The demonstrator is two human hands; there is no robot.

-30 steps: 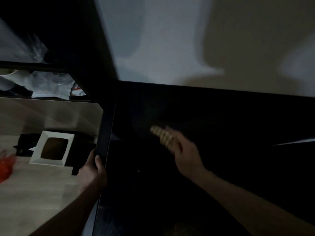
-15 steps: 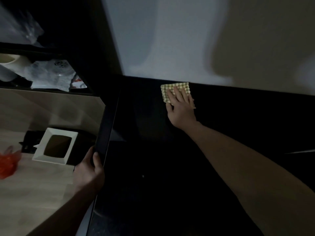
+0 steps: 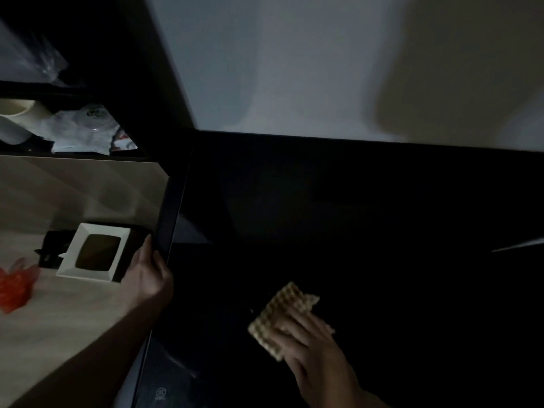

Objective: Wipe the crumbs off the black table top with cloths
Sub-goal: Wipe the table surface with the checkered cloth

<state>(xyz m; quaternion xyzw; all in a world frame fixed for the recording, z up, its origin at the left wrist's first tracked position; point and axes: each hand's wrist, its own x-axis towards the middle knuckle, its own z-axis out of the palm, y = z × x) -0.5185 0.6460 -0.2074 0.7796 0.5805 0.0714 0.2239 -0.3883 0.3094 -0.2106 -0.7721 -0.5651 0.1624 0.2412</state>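
No legible text anywhere. Small round emblem (image 3: pixel 160 392) on counter (image 3: pixel 353 231) front-left edge, too dim/blurred to read. Print on white bag (image 3: pixel 85 128) on shelf also unreadable.

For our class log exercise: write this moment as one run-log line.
step: wiping | right hand: flat on checked cloth, pressing it on black table top | left hand: grips table's left edge | crumb speck beside cloth
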